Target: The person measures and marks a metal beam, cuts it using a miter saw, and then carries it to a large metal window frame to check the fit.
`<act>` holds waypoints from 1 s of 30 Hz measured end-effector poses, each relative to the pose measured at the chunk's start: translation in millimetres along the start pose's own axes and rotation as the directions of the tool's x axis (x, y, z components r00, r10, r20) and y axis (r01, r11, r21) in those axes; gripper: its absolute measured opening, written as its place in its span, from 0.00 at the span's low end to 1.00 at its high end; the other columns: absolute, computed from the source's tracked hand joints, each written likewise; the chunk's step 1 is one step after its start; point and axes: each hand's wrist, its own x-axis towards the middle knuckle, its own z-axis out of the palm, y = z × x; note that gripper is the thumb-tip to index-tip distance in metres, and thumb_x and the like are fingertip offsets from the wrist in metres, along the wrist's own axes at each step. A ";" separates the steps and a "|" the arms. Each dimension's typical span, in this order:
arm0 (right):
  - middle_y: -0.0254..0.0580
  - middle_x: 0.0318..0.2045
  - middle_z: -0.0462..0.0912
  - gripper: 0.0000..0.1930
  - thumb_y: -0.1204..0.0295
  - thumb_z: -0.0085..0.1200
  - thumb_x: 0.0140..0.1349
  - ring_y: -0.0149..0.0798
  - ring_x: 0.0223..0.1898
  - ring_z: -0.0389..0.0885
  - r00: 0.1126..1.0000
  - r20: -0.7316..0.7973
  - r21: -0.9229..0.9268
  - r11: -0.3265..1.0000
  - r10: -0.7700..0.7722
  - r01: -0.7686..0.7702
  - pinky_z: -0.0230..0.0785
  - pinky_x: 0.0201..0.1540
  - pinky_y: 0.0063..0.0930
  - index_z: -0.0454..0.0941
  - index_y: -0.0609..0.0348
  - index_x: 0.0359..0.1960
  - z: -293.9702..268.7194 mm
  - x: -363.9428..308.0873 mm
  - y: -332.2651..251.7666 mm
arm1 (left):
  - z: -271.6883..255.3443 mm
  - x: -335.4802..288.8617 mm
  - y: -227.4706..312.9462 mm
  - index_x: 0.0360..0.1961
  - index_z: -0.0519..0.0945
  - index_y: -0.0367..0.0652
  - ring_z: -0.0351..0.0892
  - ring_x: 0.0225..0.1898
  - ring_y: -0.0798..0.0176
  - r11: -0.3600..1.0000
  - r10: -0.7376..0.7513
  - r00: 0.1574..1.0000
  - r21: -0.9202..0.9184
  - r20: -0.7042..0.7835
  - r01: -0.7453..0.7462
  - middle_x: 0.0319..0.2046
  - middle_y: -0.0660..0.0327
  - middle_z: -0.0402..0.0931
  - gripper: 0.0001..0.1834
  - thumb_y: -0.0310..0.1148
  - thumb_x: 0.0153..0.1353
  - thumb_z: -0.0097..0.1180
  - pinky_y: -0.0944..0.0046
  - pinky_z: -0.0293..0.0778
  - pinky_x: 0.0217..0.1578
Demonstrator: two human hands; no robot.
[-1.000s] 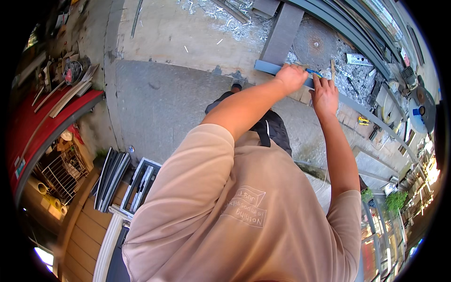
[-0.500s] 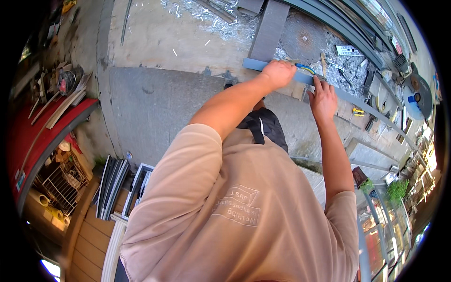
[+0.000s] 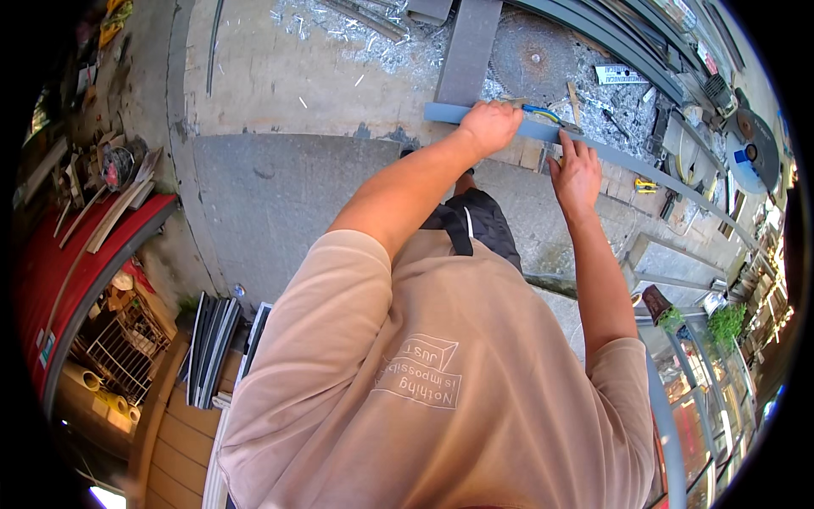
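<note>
A long blue-grey metal profile (image 3: 644, 165) runs from beneath my left hand out to the far right. My left hand (image 3: 492, 127) is closed over it close to its left end, gripping a pair of pliers with blue and yellow handles (image 3: 540, 111). The handles come out on the right side of the fist; how the fingers lie around them is partly hidden. My right hand (image 3: 578, 176) rests with stretched fingers on the profile beside the dark pliers head. Its thumb stands apart on the near side.
A large round saw blade (image 3: 532, 58) lies beyond the profile amid metal shavings. Next to it is a dark flat board (image 3: 468, 53). Long dark profiles (image 3: 593, 38) stretch across the back right. A yellow tool (image 3: 645, 185) lies right of my right hand; a red cart (image 3: 51, 280) stands left.
The whole view has shifted slightly, so the hands and profile appear a little farther left and up. Both hands keep the same places on the profile.
</note>
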 end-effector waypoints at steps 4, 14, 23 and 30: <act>0.46 0.45 0.86 0.24 0.57 0.70 0.60 0.52 0.47 0.82 0.984 -0.089 0.157 0.978 0.151 -0.136 0.74 0.50 0.40 0.85 0.52 0.56 11.0 -6.5 8.9 | -0.6 0.4 0.3 0.41 0.77 0.41 0.88 0.39 0.46 1.000 0.003 1.000 0.003 -0.010 -0.003 0.36 0.50 0.83 0.09 0.34 0.67 0.50 0.45 0.83 0.39; 0.34 0.31 0.82 0.36 0.34 0.55 0.67 0.34 0.27 0.78 0.491 0.787 0.566 -0.120 0.374 -0.816 0.70 0.31 0.31 0.84 0.61 0.50 58.3 7.0 79.9 | -6.9 8.0 -1.0 0.48 0.76 0.41 0.88 0.44 0.44 0.999 -0.046 0.982 0.016 0.185 0.044 0.43 0.49 0.83 0.12 0.34 0.69 0.48 0.45 0.83 0.43; 0.37 0.37 0.87 0.27 0.40 0.56 0.70 0.35 0.27 0.78 0.471 0.835 0.542 -0.573 0.285 -0.614 0.70 0.33 0.31 0.80 0.53 0.45 77.1 19.8 126.7 | -6.1 9.8 2.0 0.50 0.77 0.44 0.87 0.48 0.45 0.995 -0.096 0.969 -0.006 0.229 0.100 0.46 0.49 0.84 0.13 0.35 0.70 0.45 0.45 0.82 0.46; 0.36 0.34 0.89 0.24 0.41 0.55 0.71 0.35 0.30 0.76 0.385 0.896 0.437 -0.584 0.220 -0.684 0.70 0.36 0.33 0.83 0.49 0.42 72.5 32.3 137.1 | -1.0 8.4 4.1 0.49 0.77 0.45 0.86 0.50 0.46 0.988 -0.152 0.966 0.021 0.209 0.151 0.47 0.49 0.84 0.13 0.35 0.72 0.44 0.45 0.80 0.49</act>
